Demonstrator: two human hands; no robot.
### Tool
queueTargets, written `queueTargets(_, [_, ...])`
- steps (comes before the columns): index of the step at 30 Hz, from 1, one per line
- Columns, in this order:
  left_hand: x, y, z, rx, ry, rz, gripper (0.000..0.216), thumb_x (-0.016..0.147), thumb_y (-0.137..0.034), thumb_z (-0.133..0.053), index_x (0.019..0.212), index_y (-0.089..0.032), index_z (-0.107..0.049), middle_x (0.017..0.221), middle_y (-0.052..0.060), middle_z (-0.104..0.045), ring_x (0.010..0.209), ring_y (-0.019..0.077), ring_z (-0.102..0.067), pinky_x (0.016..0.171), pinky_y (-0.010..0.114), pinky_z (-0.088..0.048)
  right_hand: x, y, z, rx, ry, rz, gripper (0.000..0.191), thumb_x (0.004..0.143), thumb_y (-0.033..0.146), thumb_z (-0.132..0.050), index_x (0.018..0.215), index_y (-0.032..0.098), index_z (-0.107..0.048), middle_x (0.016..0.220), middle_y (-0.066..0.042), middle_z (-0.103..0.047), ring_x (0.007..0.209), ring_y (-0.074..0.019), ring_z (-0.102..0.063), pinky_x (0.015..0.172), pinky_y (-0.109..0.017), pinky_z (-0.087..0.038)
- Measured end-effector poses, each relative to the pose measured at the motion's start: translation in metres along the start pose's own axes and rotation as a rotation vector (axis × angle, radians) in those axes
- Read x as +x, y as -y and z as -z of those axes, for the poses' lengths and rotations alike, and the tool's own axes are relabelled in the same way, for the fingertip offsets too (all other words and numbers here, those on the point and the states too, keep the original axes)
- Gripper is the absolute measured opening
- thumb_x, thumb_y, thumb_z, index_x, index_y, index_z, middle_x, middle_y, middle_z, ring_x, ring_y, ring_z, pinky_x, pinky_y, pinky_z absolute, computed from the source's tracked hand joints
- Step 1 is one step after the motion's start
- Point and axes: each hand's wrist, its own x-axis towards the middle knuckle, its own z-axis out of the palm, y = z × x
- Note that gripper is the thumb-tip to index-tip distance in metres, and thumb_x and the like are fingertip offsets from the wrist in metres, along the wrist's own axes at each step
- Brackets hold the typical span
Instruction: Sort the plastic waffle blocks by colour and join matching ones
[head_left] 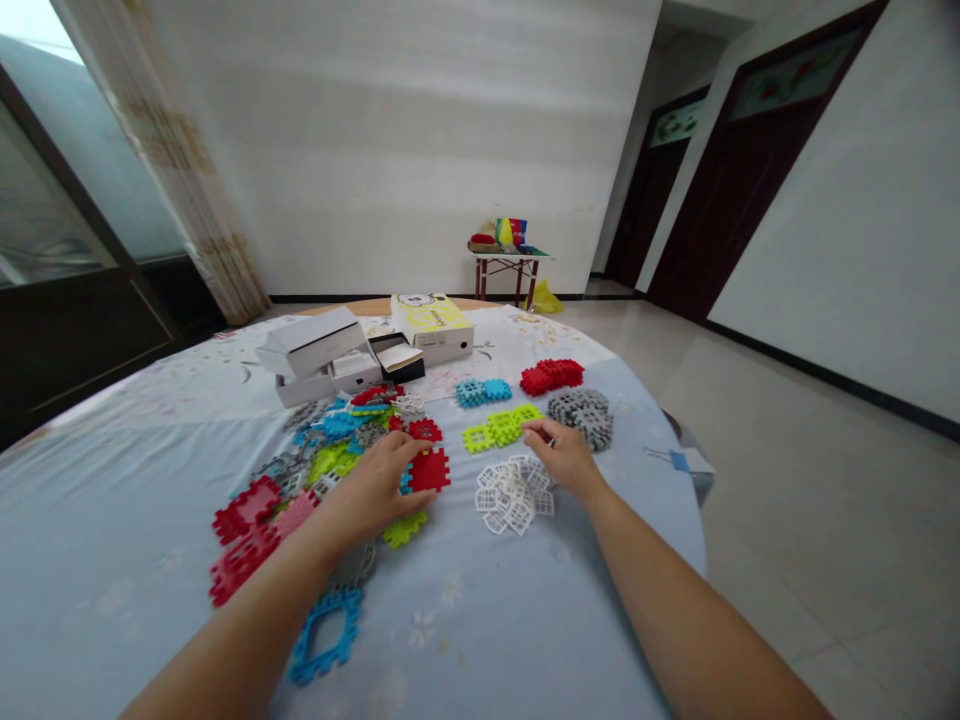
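Note:
My left hand [390,475] reaches over the right side of a mixed heap of plastic interlocking pieces. Its thumb and fingers are spread around a red square piece [430,468], with a blue piece partly hidden behind it. A green piece [405,530] lies below that hand. My right hand [564,456] has its fingertips pinched at the near right end of a row of lime-green interlocking pieces [501,428]. White lattice pieces [514,494] form a loose pile just left of the right wrist. Grey pieces [586,416] are heaped behind the right hand.
Red pieces [552,376] and blue pieces [483,392] sit in separate groups farther back. White boxes [315,350] and a yellow-white box [433,325] stand at the back left. A blue frame piece [327,636] lies near me. The round table's edge curves at right.

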Motion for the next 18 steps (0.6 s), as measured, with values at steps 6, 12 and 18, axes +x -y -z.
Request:
queueTargets(6, [0.002, -0.009, -0.013, 0.053, -0.191, -0.003, 0.065, 0.070, -0.052, -0.054, 0.126, -0.024, -0.039, 0.120, 0.010, -0.049, 0.112, 0.0262, -0.043, 0.095, 0.040, -0.033, -0.006, 0.061, -0.029, 0.101, 0.221, 0.148, 0.041, 0.073, 0.043, -0.059, 0.109, 0.023, -0.057, 0.093, -0.004, -0.064, 0.073, -0.0155, -0.058, 0.069, -0.031, -0.046])
queueTargets(12, [0.001, -0.015, -0.015, 0.104, -0.293, -0.011, 0.065, 0.072, -0.049, -0.054, 0.129, -0.025, -0.034, 0.114, 0.010, -0.053, 0.106, 0.0262, -0.047, 0.092, 0.041, -0.036, -0.006, 0.082, -0.046, 0.284, 0.271, 0.100, 0.031, 0.074, 0.036, -0.059, 0.102, 0.023, -0.059, 0.090, -0.003, -0.065, 0.069, -0.0136, -0.058, 0.066, -0.029, -0.047])
queueTargets(18, [0.001, -0.009, -0.015, 0.136, -0.363, -0.033, 0.070, 0.072, -0.053, -0.052, 0.132, -0.023, -0.030, 0.118, 0.010, -0.053, 0.107, 0.0261, -0.048, 0.091, 0.042, -0.036, 0.023, 0.053, -0.038, 0.512, 0.216, -0.049, 0.029, 0.073, 0.030, -0.059, 0.100, 0.019, -0.059, 0.082, -0.002, -0.066, 0.070, -0.0130, -0.060, 0.065, -0.027, -0.048])
